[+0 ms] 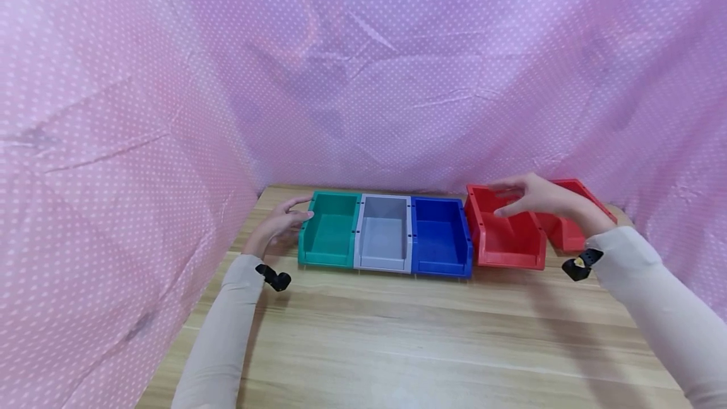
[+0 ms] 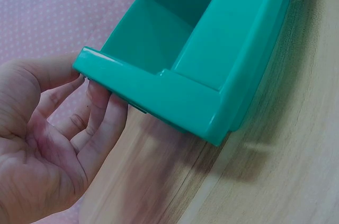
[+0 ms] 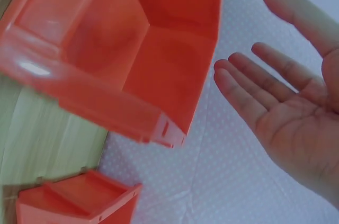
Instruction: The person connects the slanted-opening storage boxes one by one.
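Head view: five plastic storage bins stand along the far part of a wood-grain tabletop (image 1: 397, 339), with a pink polka-dot cloth (image 1: 363, 81) hanging behind and to the left. From left to right come the green bin (image 1: 329, 242), the grey bin (image 1: 383, 238) and the blue bin (image 1: 437, 238), set side by side and touching. The nearer red bin (image 1: 508, 249) is just right of the blue one, turned at a slight angle; the other red bin (image 1: 570, 238) is farther right, partly covered by the right arm. The left hand (image 1: 278, 223) is at the green bin's left wall, its thumb over the rim. The right hand (image 1: 531, 197) is over the nearer red bin, thumb and fingers apart. Both arms wear beige sleeves (image 1: 218, 333), each with a black wrist mount (image 1: 274, 276).

Left wrist view: the left hand pinches the green bin's rim, the thumb at its upper edge and the fingers bent against the outer side. The inside of that bin shows at the far end.

Right wrist view: the right hand holds nothing; its fingers are extended, near one another, the thumb spread well away. A gap separates the fingertips from the nearer red bin's wall. Part of the other red bin appears low on the left.
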Action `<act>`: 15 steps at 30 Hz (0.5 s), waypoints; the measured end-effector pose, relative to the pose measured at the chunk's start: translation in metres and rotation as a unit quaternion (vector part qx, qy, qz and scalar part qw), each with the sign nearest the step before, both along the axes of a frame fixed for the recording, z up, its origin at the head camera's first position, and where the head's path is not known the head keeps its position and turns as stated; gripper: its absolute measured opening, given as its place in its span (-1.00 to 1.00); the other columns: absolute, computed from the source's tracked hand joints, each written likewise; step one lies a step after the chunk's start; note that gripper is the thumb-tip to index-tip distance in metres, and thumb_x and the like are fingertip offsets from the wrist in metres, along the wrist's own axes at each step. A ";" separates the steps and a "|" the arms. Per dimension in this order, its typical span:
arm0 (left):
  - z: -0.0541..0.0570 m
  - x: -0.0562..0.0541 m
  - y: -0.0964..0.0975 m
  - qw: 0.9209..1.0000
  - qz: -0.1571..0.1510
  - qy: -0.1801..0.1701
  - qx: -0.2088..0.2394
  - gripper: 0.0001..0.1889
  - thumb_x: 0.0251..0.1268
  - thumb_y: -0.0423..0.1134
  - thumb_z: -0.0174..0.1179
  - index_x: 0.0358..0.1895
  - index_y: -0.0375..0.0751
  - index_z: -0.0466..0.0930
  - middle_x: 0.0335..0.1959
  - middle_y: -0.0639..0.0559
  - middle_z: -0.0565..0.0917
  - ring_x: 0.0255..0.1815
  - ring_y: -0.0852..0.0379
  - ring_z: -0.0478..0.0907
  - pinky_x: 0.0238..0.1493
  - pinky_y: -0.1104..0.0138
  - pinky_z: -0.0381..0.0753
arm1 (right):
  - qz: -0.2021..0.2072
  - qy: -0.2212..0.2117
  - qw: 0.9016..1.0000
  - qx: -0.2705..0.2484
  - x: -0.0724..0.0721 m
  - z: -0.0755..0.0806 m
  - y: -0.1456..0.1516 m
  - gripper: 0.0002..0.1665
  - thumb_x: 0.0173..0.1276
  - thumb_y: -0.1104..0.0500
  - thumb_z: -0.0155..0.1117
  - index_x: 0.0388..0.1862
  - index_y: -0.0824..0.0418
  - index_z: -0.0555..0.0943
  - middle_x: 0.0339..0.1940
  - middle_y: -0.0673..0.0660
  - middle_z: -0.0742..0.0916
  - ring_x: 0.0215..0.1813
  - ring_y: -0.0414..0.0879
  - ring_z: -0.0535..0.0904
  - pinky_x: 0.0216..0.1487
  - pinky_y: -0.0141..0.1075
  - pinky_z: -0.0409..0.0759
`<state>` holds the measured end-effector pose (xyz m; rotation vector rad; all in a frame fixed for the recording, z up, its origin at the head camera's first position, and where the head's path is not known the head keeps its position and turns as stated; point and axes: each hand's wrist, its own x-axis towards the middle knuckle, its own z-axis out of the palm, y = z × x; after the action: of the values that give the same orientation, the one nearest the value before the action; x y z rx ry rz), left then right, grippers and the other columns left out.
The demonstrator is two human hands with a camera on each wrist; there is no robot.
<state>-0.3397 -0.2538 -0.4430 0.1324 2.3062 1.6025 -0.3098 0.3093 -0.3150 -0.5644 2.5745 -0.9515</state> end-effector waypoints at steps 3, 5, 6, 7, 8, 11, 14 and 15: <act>-0.001 0.000 0.000 1.000 0.004 -0.003 0.001 -0.30 0.54 -0.04 0.17 0.64 0.18 0.10 0.52 -0.32 0.35 0.48 -0.35 0.36 0.42 -0.15 0.44 | 0.020 0.000 1.000 0.012 -0.002 -0.002 -0.008 -0.05 0.26 0.08 0.53 0.55 0.28 0.33 0.49 0.39 0.47 0.47 0.39 0.39 0.24 0.15 0.62; -0.001 -0.001 0.000 1.000 0.007 -0.006 0.003 -0.31 0.53 -0.05 0.18 0.63 0.19 0.12 0.51 -0.30 0.36 0.48 -0.34 0.37 0.42 -0.15 0.43 | 0.025 0.002 0.999 0.021 -0.002 -0.004 -0.012 -0.02 0.22 0.06 0.56 0.55 0.25 0.34 0.50 0.37 0.47 0.47 0.38 0.39 0.21 0.15 0.64; -0.001 -0.001 0.000 1.000 0.008 -0.007 0.003 -0.31 0.53 -0.05 0.18 0.63 0.19 0.12 0.51 -0.30 0.36 0.48 -0.34 0.36 0.43 -0.15 0.43 | 0.026 0.003 0.999 0.026 -0.002 -0.005 -0.014 -0.01 0.20 0.06 0.58 0.55 0.24 0.34 0.49 0.36 0.48 0.46 0.38 0.40 0.19 0.14 0.66; -0.001 -0.001 -0.001 1.000 0.009 -0.008 0.004 -0.31 0.53 -0.05 0.18 0.62 0.20 0.13 0.51 -0.29 0.36 0.48 -0.34 0.36 0.43 -0.15 0.43 | 0.029 0.003 0.999 0.027 -0.003 -0.006 -0.015 0.01 0.18 0.05 0.59 0.55 0.23 0.34 0.49 0.36 0.48 0.46 0.38 0.40 0.18 0.13 0.67; -0.002 -0.001 -0.001 1.000 0.007 -0.008 0.004 -0.31 0.53 -0.05 0.17 0.63 0.20 0.12 0.52 -0.30 0.36 0.48 -0.34 0.36 0.43 -0.15 0.43 | 0.030 0.001 0.999 0.028 -0.003 -0.007 -0.017 0.02 0.17 0.05 0.60 0.55 0.23 0.34 0.49 0.36 0.48 0.45 0.39 0.40 0.17 0.13 0.67; -0.002 -0.001 -0.002 1.000 0.007 -0.006 0.004 -0.31 0.53 -0.04 0.18 0.63 0.20 0.13 0.51 -0.30 0.37 0.47 -0.35 0.38 0.42 -0.15 0.44 | 0.027 -0.005 0.999 0.035 -0.003 -0.011 -0.019 0.12 0.09 0.01 0.65 0.58 0.19 0.31 0.49 0.35 0.48 0.43 0.40 0.40 0.13 0.10 0.70; -0.002 -0.001 -0.001 1.000 0.008 -0.005 0.006 -0.31 0.52 -0.05 0.19 0.62 0.20 0.14 0.50 -0.30 0.39 0.45 -0.34 0.40 0.40 -0.15 0.46 | 0.021 -0.008 0.999 0.044 -0.003 -0.015 -0.020 0.17 0.05 -0.01 0.67 0.59 0.17 0.29 0.48 0.35 0.47 0.42 0.40 0.38 0.10 0.10 0.71; -0.002 -0.001 -0.001 1.000 0.008 -0.003 0.005 -0.31 0.52 -0.05 0.18 0.62 0.19 0.14 0.50 -0.30 0.39 0.45 -0.34 0.41 0.40 -0.14 0.47 | 0.016 -0.008 0.999 0.051 -0.003 -0.016 -0.020 0.18 0.04 -0.02 0.68 0.60 0.15 0.29 0.47 0.35 0.47 0.41 0.40 0.38 0.09 0.10 0.72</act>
<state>-0.3405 -0.2552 -0.4452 0.1123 2.3013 1.6197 -0.3129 0.2894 -0.3307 -0.5655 2.5747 -0.8046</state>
